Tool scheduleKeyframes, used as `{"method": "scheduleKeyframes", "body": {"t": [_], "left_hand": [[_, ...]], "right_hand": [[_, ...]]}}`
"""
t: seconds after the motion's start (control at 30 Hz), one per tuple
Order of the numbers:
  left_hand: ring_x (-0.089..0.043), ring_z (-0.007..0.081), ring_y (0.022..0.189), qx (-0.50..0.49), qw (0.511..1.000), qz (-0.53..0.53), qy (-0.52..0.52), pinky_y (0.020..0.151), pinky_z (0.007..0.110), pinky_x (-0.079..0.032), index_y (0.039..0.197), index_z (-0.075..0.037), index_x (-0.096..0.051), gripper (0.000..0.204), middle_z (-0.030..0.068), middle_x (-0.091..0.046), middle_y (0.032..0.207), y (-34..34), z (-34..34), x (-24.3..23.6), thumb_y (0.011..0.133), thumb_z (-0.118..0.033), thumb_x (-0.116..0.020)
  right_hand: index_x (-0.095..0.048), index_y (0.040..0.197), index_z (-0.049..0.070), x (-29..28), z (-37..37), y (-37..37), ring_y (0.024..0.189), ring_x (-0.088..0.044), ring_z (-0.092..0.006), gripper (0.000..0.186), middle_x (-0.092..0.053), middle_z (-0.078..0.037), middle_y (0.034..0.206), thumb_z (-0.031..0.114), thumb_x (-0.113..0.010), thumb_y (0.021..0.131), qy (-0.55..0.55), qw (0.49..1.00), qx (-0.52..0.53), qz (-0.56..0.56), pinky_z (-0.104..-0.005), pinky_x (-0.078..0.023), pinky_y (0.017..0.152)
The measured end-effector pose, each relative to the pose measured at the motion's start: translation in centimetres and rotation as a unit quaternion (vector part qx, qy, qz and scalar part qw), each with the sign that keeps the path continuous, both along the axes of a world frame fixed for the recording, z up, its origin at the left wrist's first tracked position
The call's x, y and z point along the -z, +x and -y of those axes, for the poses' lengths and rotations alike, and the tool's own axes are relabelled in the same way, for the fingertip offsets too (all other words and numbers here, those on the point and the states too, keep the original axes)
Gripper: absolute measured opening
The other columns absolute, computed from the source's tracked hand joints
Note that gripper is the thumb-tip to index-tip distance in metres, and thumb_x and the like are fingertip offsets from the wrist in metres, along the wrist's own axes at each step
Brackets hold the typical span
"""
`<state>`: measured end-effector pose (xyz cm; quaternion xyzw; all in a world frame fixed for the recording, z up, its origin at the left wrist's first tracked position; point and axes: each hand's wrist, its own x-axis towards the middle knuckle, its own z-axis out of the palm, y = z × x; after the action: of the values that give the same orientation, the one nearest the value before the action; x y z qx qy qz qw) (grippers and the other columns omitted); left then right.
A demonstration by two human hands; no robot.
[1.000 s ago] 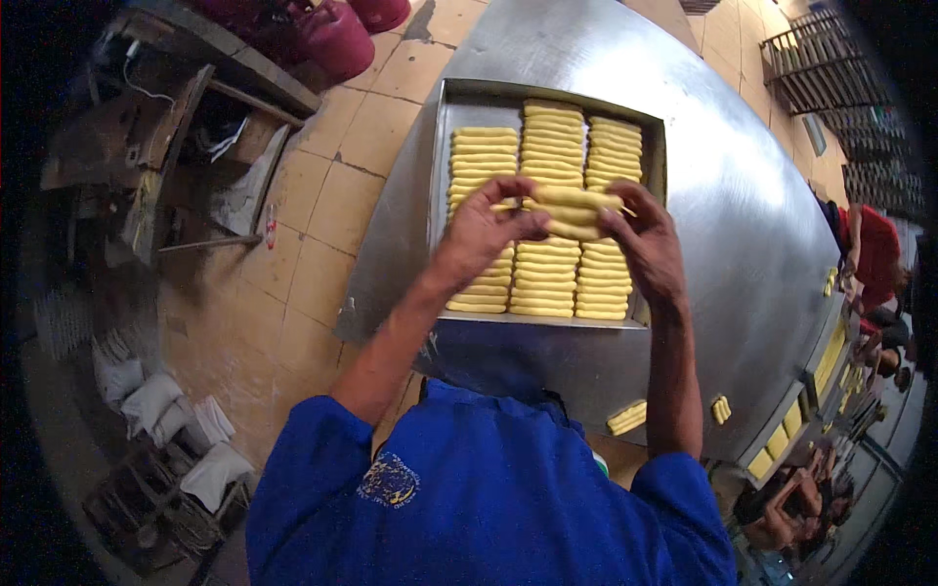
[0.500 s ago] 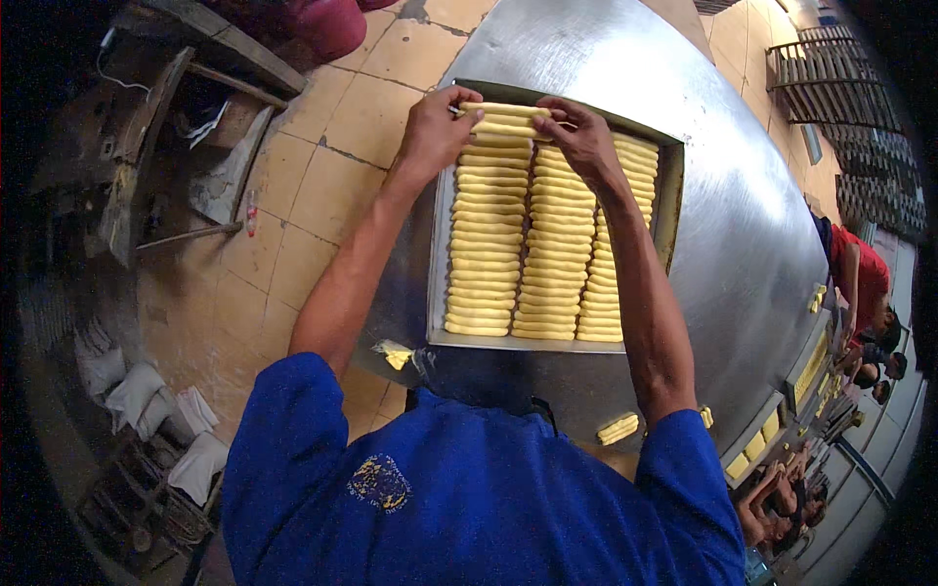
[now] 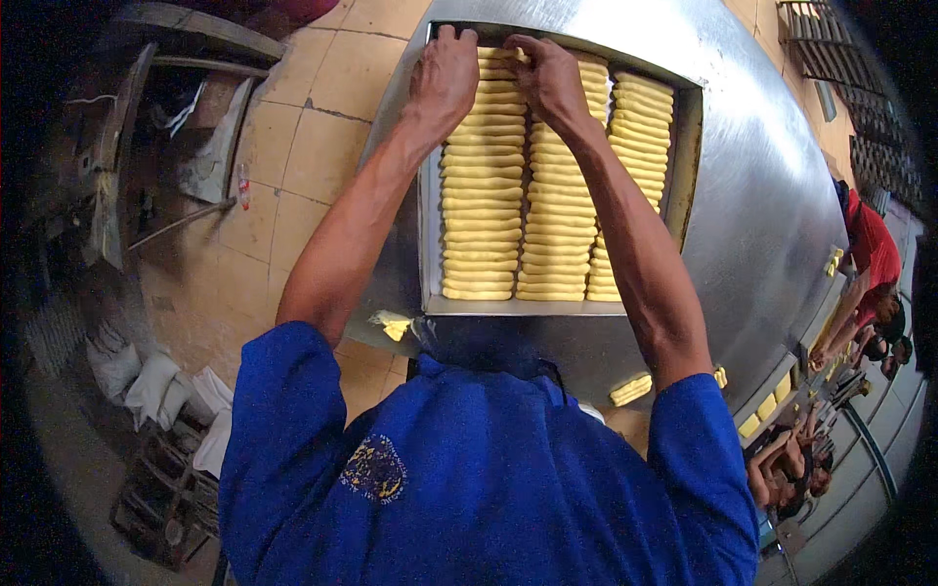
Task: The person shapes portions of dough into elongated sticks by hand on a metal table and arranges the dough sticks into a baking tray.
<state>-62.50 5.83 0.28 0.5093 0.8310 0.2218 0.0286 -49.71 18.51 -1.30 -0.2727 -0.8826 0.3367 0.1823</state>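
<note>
A rectangular metal tray (image 3: 523,309) lies before me, holding three columns of yellow dough strips (image 3: 483,210) packed side by side. At the far end of the left column, my left hand (image 3: 447,80) curls its fingers at the left end of a few dough strips (image 3: 497,53). My right hand (image 3: 549,86) pinches their right end with thumb and fingers. These strips are down inside the tray, close to its far wall. My right hand and forearm cover parts of the middle and right columns.
The tray rests on a shiny metal table (image 3: 772,186). Near its front edge lie a dough piece (image 3: 630,390) and a dough scrap (image 3: 394,327). A wooden frame (image 3: 122,146) stands left on the tiled floor, with white sacks (image 3: 156,386) below. A person in red (image 3: 873,239) works at right.
Both hands have carried the held dough strips away from me and lowered them at the far end of the left column. The view has shifted slightly.
</note>
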Motion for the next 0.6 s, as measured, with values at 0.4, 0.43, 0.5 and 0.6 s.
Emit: {"method": "scheduleKeyframes", "body": {"t": [0.4,0.43,0.5,0.6], "left_hand": [[-0.068,0.045,0.092,0.023,0.994,0.001,-0.111,0.077,0.05,-0.059,0.097,0.007,-0.067,0.015,0.0284,-0.06,0.106,0.2,0.5,-0.1,0.087,0.001,-0.057],[-0.069,0.0455,0.091,0.033,0.993,-0.003,-0.111,0.075,0.05,-0.059,0.096,0.007,-0.067,0.015,0.0283,-0.061,0.106,0.2,0.0,-0.4,0.088,0.0,-0.057],[-0.066,0.0468,0.099,0.052,0.989,0.032,-0.132,0.081,0.05,-0.058,0.1,0.01,-0.066,0.019,0.0308,-0.06,0.111,0.3,0.2,-1.4,0.087,-0.002,-0.057],[-0.058,0.0494,0.115,0.091,0.992,-0.045,-0.079,0.097,0.05,-0.05,0.109,0.016,-0.062,0.029,0.0373,-0.055,0.12,1.1,2.7,-2.2,0.086,-0.002,-0.057]], "right_hand": [[-0.069,0.113,0.006,-0.8,0.1,0.7,0.098,-0.066,-0.0365,0.024,-0.07,-0.02,0.106,0.016,-0.069,0.09,0.051,0.99,-0.09,0.093,-0.0437,-0.052,0.084],[-0.068,0.115,0.008,0.0,0.0,0.9,0.1,-0.066,-0.0359,0.026,-0.069,-0.018,0.108,0.016,-0.067,0.091,0.085,0.987,-0.084,0.105,-0.044,-0.053,0.084],[-0.066,0.118,0.01,0.1,0.0,1.1,0.102,-0.065,-0.0353,0.027,-0.069,-0.017,0.11,0.016,-0.066,0.092,0.118,0.983,-0.076,0.116,-0.0444,-0.054,0.085],[-0.051,0.14,0.013,-3.4,2.2,2.0,0.123,-0.057,-0.0361,0.043,-0.06,-0.013,0.136,0.019,-0.056,0.098,0.152,0.978,-0.007,0.142,-0.0515,-0.05,0.097]]}}
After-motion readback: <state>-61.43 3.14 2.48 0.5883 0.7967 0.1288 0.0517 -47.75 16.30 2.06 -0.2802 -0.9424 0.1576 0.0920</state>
